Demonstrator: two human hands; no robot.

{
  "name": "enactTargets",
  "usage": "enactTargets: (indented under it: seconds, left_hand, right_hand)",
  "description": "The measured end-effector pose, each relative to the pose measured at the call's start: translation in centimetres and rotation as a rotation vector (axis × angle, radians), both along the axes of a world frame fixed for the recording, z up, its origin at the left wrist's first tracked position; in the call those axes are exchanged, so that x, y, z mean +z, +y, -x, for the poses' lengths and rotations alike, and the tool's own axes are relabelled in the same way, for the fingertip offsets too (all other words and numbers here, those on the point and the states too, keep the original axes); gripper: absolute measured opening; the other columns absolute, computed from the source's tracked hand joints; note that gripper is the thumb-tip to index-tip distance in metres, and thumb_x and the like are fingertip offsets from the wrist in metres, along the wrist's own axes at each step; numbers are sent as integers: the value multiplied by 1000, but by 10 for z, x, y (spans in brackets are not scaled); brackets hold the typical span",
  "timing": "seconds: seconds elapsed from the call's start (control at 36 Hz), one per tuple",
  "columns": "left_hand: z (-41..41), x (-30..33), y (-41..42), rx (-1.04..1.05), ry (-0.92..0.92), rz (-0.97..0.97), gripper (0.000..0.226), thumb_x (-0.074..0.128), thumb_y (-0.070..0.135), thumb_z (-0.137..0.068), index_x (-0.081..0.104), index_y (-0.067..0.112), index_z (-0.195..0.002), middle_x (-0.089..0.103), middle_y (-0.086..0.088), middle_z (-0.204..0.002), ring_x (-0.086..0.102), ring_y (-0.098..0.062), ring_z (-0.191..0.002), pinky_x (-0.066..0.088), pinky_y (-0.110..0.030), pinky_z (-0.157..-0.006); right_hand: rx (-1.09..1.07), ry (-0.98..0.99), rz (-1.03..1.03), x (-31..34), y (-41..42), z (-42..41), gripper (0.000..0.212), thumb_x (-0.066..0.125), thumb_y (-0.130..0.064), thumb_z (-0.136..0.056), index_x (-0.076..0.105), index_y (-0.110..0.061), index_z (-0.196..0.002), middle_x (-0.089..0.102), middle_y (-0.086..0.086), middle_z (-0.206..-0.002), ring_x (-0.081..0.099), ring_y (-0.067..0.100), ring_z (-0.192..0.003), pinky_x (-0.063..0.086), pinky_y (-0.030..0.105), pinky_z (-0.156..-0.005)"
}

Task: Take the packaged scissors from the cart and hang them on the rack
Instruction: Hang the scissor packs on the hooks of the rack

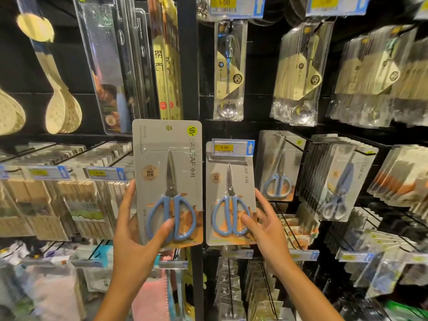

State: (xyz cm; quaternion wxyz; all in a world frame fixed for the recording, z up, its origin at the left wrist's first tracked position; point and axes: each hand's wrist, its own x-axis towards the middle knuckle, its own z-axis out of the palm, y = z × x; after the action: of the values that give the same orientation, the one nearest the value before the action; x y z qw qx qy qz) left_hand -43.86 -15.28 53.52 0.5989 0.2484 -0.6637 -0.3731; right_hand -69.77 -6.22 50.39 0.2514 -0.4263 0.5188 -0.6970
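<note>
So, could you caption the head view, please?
Left hand holds packaged scissors; right hand touches the hung pack.

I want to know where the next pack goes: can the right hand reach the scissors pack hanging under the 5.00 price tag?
Probably yes: the right hand already touches that scissors pack, with nothing between them.
</note>
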Motion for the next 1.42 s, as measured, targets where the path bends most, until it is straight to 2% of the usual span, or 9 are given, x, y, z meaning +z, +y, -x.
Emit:
enactTargets:
  seconds: [0.25,0.36,0.53,0.64,0.86,1.06,1.19,1.28,1.42]
  left_hand:
    - [1,1,-2,19,-12,8,100,83,27,-77,29,58,-155,30,28,-164,33,-20,-154,34,-63,-118]
    - [2,-1,-4,16,-7,17,100,82,25,-78,29,56,-156,30,28,-164,34,-14,-154,34,-61,-119]
    - [4,0,-5,29,-6,35,99,82,25,-78,29,55,-156,31,32,-162,35,-2,-150,34,-48,-119]
    - [8,4,-6,49,-16,55,98,81,26,-78,29,55,-156,30,34,-161,32,1,-151,33,-46,-120]
    - [13,8,-15,41,-19,37,99,81,25,-78,29,54,-157,32,33,-161,37,-8,-151,39,-58,-117]
    - [20,13,-25,66,-55,51,99,82,27,-78,28,55,-156,31,33,-162,35,-8,-152,35,-57,-119]
    - [22,15,-31,71,-42,47,96,81,35,-76,30,58,-154,36,37,-157,43,5,-143,44,-36,-116]
    - [21,15,-36,78,-53,31,98,84,27,-79,30,57,-155,37,27,-161,40,-14,-150,37,-57,-118]
    - [23,18,-35,78,-44,20,97,83,30,-76,31,59,-154,40,26,-160,46,-13,-147,39,-57,-117]
  right_hand:
    - [-6,-74,-14,-7,0,4,72,73,-32,-87,41,-39,-151,74,16,-114,68,22,-121,59,45,-96]
    - [-52,-7,-25,-8,-4,6,67,70,-26,-94,41,-43,-151,74,2,-122,60,23,-132,52,56,-104]
    - [-109,48,-33,-12,-20,12,65,66,-20,-99,37,-41,-153,74,15,-107,73,20,-108,62,50,-89]
    - [-136,19,-83,-19,-39,20,58,69,-26,-97,42,-48,-143,77,-9,-116,72,9,-110,63,29,-81]
    - [-194,-38,-233,-30,-81,50,13,72,-31,-94,73,-22,-105,80,-1,-96,77,15,-95,65,38,-79]
    - [-130,-330,-343,-30,-109,70,16,79,-23,-88,71,-12,-95,80,4,-84,79,14,-79,62,22,-60]
    - [-141,-389,-386,-28,-133,81,30,84,-29,-83,75,-1,-92,79,18,-90,77,19,-68,59,22,-54]
    - [-179,-397,-393,-28,-154,86,43,84,-32,-84,75,7,-101,77,26,-99,76,34,-86,64,38,-77]
    - [-201,-464,-419,-23,-175,94,46,83,-26,-85,69,6,-115,71,25,-118,69,40,-113,51,53,-105]
